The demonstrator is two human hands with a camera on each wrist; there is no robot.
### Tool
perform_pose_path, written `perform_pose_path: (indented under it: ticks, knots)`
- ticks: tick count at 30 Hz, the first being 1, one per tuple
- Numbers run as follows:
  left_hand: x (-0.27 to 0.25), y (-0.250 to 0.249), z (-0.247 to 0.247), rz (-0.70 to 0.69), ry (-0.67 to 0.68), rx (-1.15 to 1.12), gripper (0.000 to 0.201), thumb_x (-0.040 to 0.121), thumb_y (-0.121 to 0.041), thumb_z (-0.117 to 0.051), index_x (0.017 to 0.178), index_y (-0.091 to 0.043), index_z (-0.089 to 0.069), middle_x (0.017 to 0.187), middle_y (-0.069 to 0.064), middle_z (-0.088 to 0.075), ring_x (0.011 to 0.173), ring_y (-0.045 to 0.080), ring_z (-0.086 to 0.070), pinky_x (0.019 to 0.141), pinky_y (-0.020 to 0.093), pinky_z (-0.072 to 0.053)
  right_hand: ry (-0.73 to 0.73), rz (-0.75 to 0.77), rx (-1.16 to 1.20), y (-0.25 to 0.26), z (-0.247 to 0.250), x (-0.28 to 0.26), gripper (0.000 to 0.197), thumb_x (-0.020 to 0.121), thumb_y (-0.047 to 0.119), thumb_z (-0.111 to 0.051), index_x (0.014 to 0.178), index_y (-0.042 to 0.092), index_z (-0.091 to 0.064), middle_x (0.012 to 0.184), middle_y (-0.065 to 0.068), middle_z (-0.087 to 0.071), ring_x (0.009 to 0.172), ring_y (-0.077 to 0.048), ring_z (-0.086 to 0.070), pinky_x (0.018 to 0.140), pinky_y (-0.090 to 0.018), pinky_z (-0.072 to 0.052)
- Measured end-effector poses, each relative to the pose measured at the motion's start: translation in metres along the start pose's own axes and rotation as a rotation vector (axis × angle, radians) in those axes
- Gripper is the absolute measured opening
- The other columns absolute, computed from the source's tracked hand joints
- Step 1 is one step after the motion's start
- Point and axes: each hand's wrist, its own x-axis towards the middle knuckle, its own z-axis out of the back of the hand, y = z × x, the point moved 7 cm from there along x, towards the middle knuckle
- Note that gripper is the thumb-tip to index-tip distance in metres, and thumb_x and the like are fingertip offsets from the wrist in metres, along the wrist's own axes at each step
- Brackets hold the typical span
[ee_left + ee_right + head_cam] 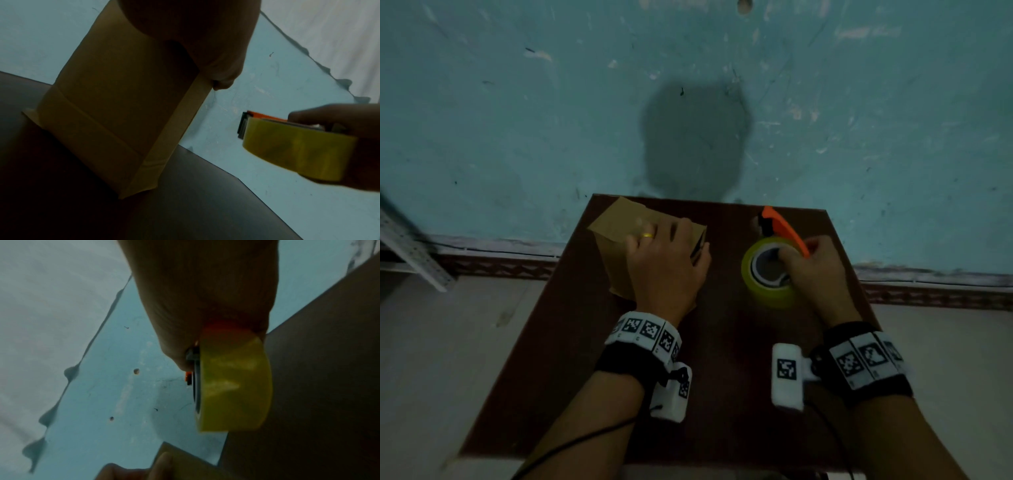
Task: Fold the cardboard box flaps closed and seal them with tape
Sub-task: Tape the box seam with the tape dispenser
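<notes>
A tall brown cardboard box [616,222] stands at the back left of the dark table [722,377]. My left hand [667,253] lies palm-down on its folded top, fingers stretched across the flaps and thumb against the right side. The left wrist view shows the box's side [115,113] with a folded seam low down. To the right, my right hand [815,270] grips an orange tape dispenser [784,229] carrying a yellow tape roll [767,291], held just above the table and apart from the box. The roll [234,382] hangs below the palm in the right wrist view.
A scuffed teal wall [517,120] rises directly behind the table. A grey metal rack [410,250] leans at the far left, over pale floor tiles. Black cables run from both wrist cameras toward the table's near edge.
</notes>
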Motion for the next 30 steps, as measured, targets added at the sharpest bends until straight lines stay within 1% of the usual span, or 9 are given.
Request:
perform_pose_path:
  ticks: [3,7,9,11,14,19,23,27,30]
  knots:
    - [-0.001,0.001,0.004,-0.004,-0.028,-0.014,0.037,0.09,-0.05,-0.066,0.106,-0.016,-0.069,0.1,0.009,-0.071,0.096,0.033,-0.063,0.085,0.045,-0.041,-0.062,0.279,0.17,0.044,0.002,-0.018,0.036,0.09,0.013,-0.076,0.118,0.018,-0.052,0.095,0.005,-0.063,0.079,0.0,-0.067,0.061,-0.012,-0.05]
    - [-0.004,0.005,0.0,0.026,-0.014,-0.1,0.037,0.079,-0.039,-0.08,0.103,-0.014,-0.067,0.106,0.011,-0.07,0.112,0.043,-0.061,0.096,0.054,-0.042,0.129,0.526,0.162,0.079,-0.022,-0.037,0.058,0.086,0.006,-0.075,0.135,0.026,-0.052,0.118,0.004,-0.06,0.099,-0.006,-0.065,0.081,-0.02,-0.056]
    - [-0.005,0.006,-0.004,0.035,-0.001,-0.151,0.038,0.075,-0.034,-0.084,0.101,-0.014,-0.067,0.105,0.01,-0.069,0.113,0.043,-0.06,0.104,0.059,-0.039,0.158,0.561,0.161,0.085,-0.029,-0.042,0.065,0.082,0.006,-0.079,0.137,0.029,-0.053,0.122,0.014,-0.057,0.11,-0.01,-0.062,0.09,-0.031,-0.058]
    - [-0.005,0.007,-0.004,0.027,-0.011,-0.19,0.035,0.075,-0.033,-0.083,0.098,-0.014,-0.066,0.1,0.008,-0.068,0.105,0.037,-0.06,0.105,0.058,-0.039,0.156,0.587,0.201,0.087,-0.027,-0.045,0.066,0.079,0.003,-0.081,0.135,0.028,-0.055,0.123,0.02,-0.057,0.112,-0.008,-0.062,0.092,-0.038,-0.059]
    - [-0.004,0.009,-0.005,0.019,-0.033,-0.229,0.032,0.08,-0.038,-0.08,0.095,-0.014,-0.065,0.097,0.006,-0.067,0.097,0.032,-0.06,0.095,0.051,-0.041,0.188,0.618,0.2,0.085,-0.024,-0.044,0.069,0.076,-0.003,-0.082,0.133,0.027,-0.058,0.121,0.023,-0.06,0.111,-0.003,-0.064,0.091,-0.032,-0.06]
    - [-0.007,0.011,-0.008,0.06,-0.02,-0.274,0.033,0.088,-0.041,-0.076,0.099,-0.012,-0.067,0.102,0.01,-0.068,0.106,0.037,-0.062,0.098,0.053,-0.042,0.299,0.641,0.083,0.079,-0.039,-0.046,0.076,0.07,-0.005,-0.082,0.135,0.028,-0.06,0.126,0.016,-0.063,0.116,-0.002,-0.063,0.097,-0.029,-0.056]
    - [-0.008,0.013,-0.01,0.118,0.022,-0.382,0.05,0.085,-0.044,-0.08,0.114,-0.011,-0.054,0.111,0.011,-0.063,0.11,0.035,-0.062,0.109,0.056,-0.041,0.305,0.664,0.054,0.078,-0.041,-0.045,0.078,0.069,-0.004,-0.083,0.134,0.031,-0.059,0.126,0.018,-0.061,0.116,-0.001,-0.062,0.095,-0.024,-0.054]
    - [-0.01,0.015,-0.01,0.148,0.036,-0.498,0.084,0.085,-0.048,-0.079,0.144,-0.01,-0.033,0.149,0.016,-0.048,0.139,0.034,-0.048,0.12,0.053,-0.03,0.323,0.682,0.043,0.076,-0.04,-0.046,0.078,0.07,-0.002,-0.085,0.135,0.03,-0.056,0.127,0.019,-0.059,0.117,0.0,-0.06,0.094,-0.022,-0.052]
    - [-0.01,0.013,-0.004,0.167,0.029,-0.489,0.09,0.082,-0.047,-0.083,0.144,-0.016,-0.025,0.142,0.021,-0.054,0.13,0.037,-0.057,0.114,0.056,-0.041,0.273,0.702,0.031,0.073,-0.035,-0.046,0.078,0.071,0.0,-0.085,0.133,0.035,-0.055,0.124,0.017,-0.06,0.115,0.002,-0.06,0.093,-0.02,-0.051]
